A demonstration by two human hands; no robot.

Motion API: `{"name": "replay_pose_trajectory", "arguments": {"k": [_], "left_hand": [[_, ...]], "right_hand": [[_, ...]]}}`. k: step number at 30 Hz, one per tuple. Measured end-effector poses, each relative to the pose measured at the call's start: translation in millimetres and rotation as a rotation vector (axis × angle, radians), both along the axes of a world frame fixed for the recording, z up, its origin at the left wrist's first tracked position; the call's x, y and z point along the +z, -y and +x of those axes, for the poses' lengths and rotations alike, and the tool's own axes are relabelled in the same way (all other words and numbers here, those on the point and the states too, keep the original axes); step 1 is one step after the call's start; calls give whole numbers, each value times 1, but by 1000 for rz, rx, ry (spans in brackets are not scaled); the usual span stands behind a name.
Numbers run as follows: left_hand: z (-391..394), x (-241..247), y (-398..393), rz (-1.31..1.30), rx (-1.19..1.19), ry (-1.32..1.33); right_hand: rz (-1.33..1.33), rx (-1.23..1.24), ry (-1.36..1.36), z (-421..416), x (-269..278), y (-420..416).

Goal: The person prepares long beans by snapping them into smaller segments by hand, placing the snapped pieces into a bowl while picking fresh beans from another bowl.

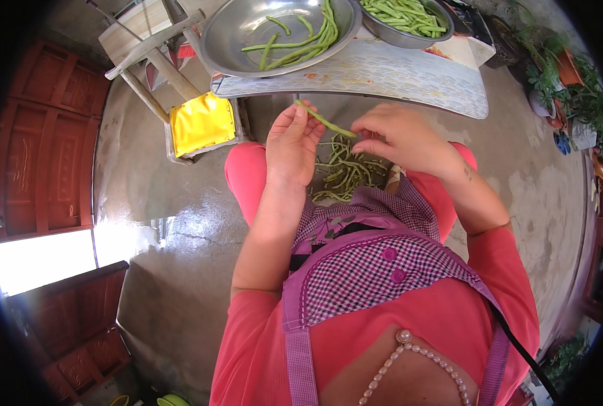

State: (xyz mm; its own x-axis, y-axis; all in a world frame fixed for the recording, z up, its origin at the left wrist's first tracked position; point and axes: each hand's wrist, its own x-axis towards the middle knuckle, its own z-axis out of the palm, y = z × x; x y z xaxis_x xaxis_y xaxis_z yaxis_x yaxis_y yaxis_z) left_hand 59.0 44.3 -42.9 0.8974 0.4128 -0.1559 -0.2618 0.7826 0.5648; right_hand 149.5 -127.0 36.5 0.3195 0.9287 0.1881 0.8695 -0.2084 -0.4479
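Note:
A green bean pod [326, 119] is pinched near its upper end between the thumb and fingers of my left hand [292, 147]. At the pod's other end, my right hand [400, 134] has its thumb and forefinger apart, close by the tip; whether they touch it is hard to tell. Below both hands lies a heap of long beans and short pieces [349, 170] between my legs. Beyond them a wide metal basin [220, 38] holds several long whole beans [326, 38]. A smaller metal bowl [413, 43] next to it is piled with cut bean pieces [400, 15].
Both vessels rest on a low patterned table [423, 81]. To its left stands a wooden chair [154, 63] with a yellow seat cover [203, 123]. Potted plants [560, 76] line the right side. At left, red double doors [47, 147] stand partly ajar above a concrete floor [179, 294].

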Motion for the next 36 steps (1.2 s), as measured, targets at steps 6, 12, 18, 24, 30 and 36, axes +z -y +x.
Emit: {"name": "replay_pose_trajectory", "arguments": {"k": [6, 12, 18, 24, 30, 36], "left_hand": [[-3, 0, 4, 233, 122, -121], [-12, 28, 14, 1987, 504, -104], [-9, 17, 25, 1940, 359, -24], [-6, 23, 28, 1845, 412, -30], [-6, 17, 29, 1634, 393, -43], [-9, 15, 35, 1248, 256, -125]], "right_hand": [[7, -36, 67, 2, -16, -7], [-53, -56, 252, 6, -16, 0], [129, -70, 250, 3, -11, -1], [237, -109, 194, -1, -12, -1], [358, -178, 30, 0, -25, -7], [408, -312, -467, -7, -28, -9]]}}
